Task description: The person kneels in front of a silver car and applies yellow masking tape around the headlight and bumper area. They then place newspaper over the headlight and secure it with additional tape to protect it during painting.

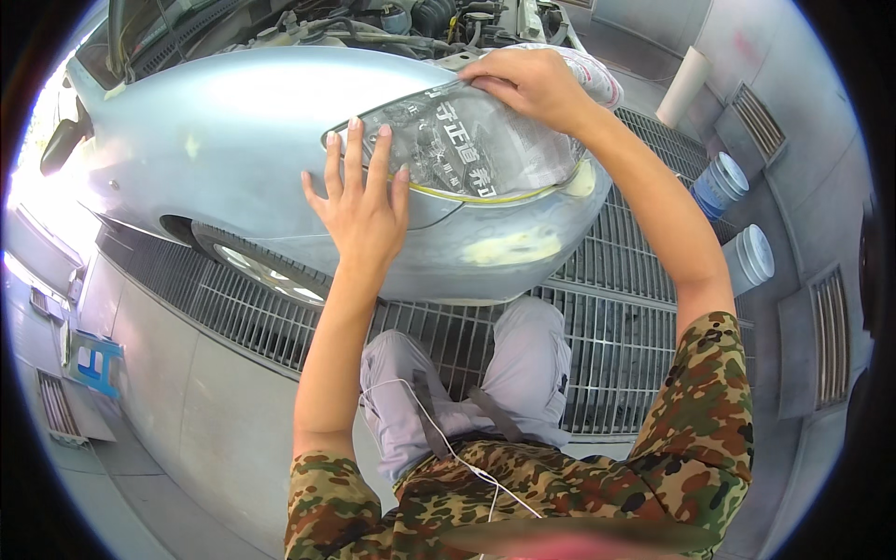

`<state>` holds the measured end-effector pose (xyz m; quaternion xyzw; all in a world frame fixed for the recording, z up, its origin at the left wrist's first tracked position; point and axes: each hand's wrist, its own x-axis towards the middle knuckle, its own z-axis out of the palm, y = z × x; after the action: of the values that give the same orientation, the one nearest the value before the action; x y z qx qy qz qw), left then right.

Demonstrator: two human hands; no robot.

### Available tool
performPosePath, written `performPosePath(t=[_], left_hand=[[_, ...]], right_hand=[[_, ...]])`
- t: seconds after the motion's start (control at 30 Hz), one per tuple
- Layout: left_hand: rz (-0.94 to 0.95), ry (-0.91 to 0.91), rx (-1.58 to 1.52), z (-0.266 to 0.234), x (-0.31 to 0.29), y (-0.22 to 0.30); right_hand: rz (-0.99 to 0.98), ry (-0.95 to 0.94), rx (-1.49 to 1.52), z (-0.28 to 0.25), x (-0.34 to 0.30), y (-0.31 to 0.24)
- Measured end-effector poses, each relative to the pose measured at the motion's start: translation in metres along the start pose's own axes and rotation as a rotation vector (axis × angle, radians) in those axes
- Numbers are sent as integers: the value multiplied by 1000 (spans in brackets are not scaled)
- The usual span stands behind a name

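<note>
A headlight on a grey-blue car is covered with clear plastic film (467, 140) bearing white print. Yellow masking tape (504, 198) runs along its lower edge. My left hand (359, 201) lies open, fingers spread, its fingertips on the pointed left end of the covered headlight and the fender (233, 140) beside it. At the upper edge of the headlight, my right hand (532, 84) is closed, thumb and fingers pinched at the film's border. Its fingertips are partly hidden. Pale filler patches show on the bumper (448, 257).
Above the fender the engine bay (420, 23) stands exposed. Crumpled printed plastic (597, 75) hangs past the right hand. Two buckets, one blue (719, 187) and one grey (749, 261), and a paper roll (683, 89) stand right. Floor grating (616, 364) lies below; a blue stool (93, 364) is left.
</note>
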<state>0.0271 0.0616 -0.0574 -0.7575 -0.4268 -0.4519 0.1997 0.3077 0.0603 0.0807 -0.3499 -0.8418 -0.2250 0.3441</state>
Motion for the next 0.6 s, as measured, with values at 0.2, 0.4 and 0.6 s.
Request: performPosePath(t=[0.2,0.4,0.6], left_hand=[[-1,-1,8,-6,0,2],[9,28,6,-4,-1,1],[3,49,-7,3,-2,0]], right_hand=[[232,-256,300,-15,20,3],[288,-416,213,-20,28,3],[184,-423,203,-19,30,3]])
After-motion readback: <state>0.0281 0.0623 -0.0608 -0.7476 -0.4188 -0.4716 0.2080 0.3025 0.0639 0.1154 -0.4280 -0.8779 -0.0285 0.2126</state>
